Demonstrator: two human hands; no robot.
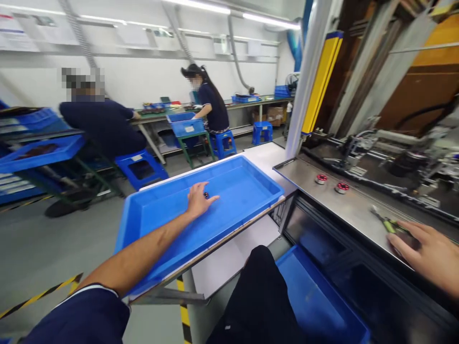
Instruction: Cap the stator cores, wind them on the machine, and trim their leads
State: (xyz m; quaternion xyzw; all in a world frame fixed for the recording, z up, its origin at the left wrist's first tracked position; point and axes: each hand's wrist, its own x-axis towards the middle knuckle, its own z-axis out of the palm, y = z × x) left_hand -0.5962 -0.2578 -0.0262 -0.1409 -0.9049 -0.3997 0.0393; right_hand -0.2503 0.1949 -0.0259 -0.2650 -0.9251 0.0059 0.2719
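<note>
Dark part (pixel 206 195) seemingly lies beside the left hand's (pixel 198 200) fingers.

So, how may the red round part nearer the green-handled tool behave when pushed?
The red round part looks squat on the metal surface, so it would probably slide before tipping. Its round side suggests it might roll if laid over.

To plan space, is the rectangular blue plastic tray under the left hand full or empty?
Almost empty: the tray shows bare floor and one small dark part by the left hand.
</note>
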